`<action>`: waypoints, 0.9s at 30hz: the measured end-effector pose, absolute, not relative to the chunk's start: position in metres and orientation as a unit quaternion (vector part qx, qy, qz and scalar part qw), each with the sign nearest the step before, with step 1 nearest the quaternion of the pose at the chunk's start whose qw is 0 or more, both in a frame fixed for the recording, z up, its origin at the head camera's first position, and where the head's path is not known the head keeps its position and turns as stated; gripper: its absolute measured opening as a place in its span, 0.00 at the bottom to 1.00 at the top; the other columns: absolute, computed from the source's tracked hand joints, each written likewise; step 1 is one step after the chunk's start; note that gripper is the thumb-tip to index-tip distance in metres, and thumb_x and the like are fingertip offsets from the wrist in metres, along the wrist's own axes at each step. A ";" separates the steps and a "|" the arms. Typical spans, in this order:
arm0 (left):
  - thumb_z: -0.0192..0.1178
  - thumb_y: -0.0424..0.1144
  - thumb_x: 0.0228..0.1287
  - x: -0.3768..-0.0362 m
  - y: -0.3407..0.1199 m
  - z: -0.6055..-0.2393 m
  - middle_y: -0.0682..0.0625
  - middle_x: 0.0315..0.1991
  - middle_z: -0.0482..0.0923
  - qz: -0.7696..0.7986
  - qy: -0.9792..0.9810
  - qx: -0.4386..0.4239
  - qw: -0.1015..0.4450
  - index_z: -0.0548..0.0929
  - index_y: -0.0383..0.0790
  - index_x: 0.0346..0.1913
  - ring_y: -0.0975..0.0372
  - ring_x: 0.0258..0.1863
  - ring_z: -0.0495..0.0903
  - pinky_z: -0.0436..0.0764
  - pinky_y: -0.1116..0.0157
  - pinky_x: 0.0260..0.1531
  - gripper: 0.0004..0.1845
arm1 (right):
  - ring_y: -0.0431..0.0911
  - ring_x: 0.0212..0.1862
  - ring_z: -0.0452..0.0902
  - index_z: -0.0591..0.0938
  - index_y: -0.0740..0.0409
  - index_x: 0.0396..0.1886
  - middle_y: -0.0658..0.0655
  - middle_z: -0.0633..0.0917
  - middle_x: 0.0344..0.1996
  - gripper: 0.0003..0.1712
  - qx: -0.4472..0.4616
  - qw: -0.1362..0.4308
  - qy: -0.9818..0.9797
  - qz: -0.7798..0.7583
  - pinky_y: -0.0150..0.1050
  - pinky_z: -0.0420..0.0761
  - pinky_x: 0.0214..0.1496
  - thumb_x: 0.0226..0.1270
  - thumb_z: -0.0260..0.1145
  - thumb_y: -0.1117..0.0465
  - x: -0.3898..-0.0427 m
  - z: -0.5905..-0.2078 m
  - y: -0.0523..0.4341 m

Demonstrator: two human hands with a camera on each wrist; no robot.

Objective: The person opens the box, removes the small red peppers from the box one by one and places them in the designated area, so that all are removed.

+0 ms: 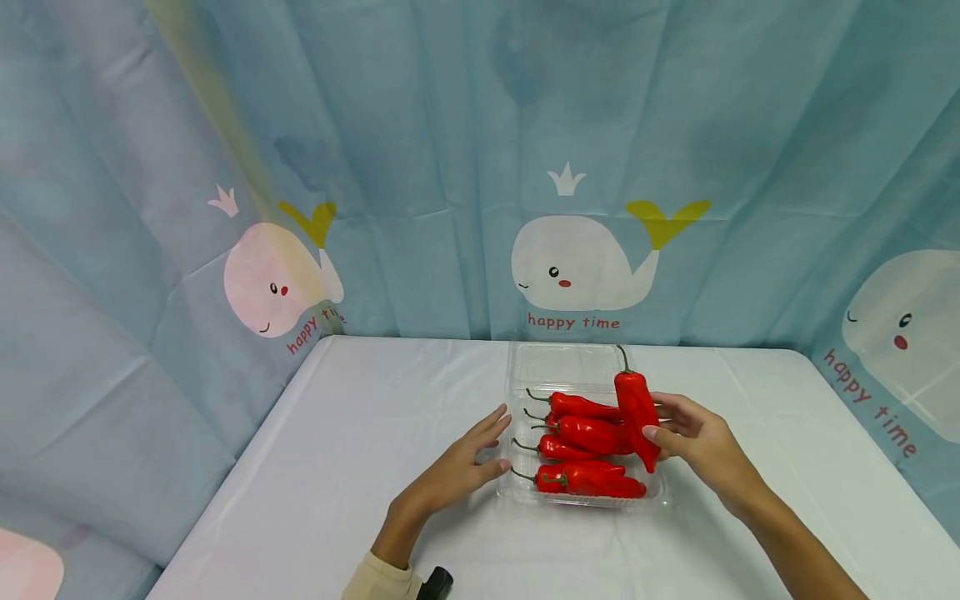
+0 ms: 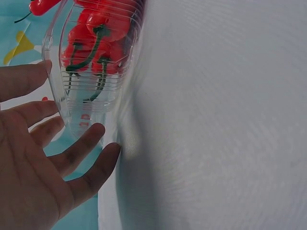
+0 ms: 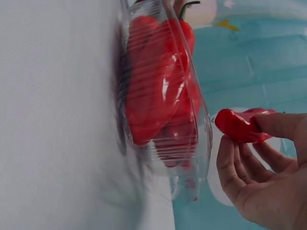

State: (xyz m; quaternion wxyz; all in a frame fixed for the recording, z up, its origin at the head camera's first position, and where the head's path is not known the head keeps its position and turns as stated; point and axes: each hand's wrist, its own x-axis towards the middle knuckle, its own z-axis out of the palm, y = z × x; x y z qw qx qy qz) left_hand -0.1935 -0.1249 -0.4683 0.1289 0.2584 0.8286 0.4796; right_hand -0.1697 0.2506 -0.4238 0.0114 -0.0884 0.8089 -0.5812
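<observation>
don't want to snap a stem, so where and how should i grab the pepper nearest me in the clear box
Probably pinch the front pepper around the middle of its body, coming from above: it lies along the near wall of the clear box, its top uncovered and the lid folded back. Its thin stem at the left end looks a weaker hold.

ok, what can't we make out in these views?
Head: full pepper count; upper peppers cover others.
Head: rest of black object by left sleeve; cut off by bottom edge.
Left wrist: rest of top-left pepper; cut off by top edge.
Right wrist: part of held pepper; right hand covers it.
</observation>
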 end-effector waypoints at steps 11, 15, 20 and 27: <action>0.59 0.42 0.80 -0.192 -0.125 -0.467 0.47 0.88 0.45 0.475 0.831 0.259 0.129 0.57 0.37 0.85 0.43 0.75 0.71 0.71 0.39 0.72 0.38 | 0.43 0.49 0.87 0.69 0.64 0.77 0.51 0.85 0.55 0.34 -0.072 0.009 0.798 -0.598 0.43 0.90 0.47 0.80 0.66 0.56 -0.171 -0.425 0.264; 0.59 0.42 0.80 -0.191 -0.125 -0.466 0.45 0.88 0.45 0.473 0.831 0.264 0.125 0.57 0.36 0.84 0.41 0.74 0.71 0.71 0.38 0.71 0.38 | 0.43 0.49 0.87 0.68 0.64 0.78 0.49 0.84 0.55 0.35 -0.062 0.011 0.798 -0.600 0.43 0.91 0.46 0.80 0.66 0.55 -0.172 -0.426 0.269; 0.58 0.41 0.80 -0.191 -0.125 -0.465 0.44 0.87 0.46 0.469 0.834 0.265 0.121 0.58 0.36 0.84 0.41 0.74 0.72 0.70 0.38 0.72 0.37 | 0.42 0.48 0.87 0.66 0.65 0.79 0.46 0.84 0.53 0.36 -0.047 0.008 0.799 -0.600 0.43 0.91 0.47 0.80 0.66 0.54 -0.173 -0.427 0.274; 0.59 0.40 0.80 -0.191 -0.124 -0.466 0.49 0.88 0.46 0.474 0.833 0.256 0.126 0.57 0.37 0.84 0.43 0.75 0.72 0.71 0.39 0.72 0.37 | 0.41 0.47 0.86 0.65 0.66 0.79 0.43 0.84 0.51 0.37 -0.034 0.001 0.800 -0.599 0.41 0.90 0.47 0.81 0.65 0.53 -0.175 -0.431 0.280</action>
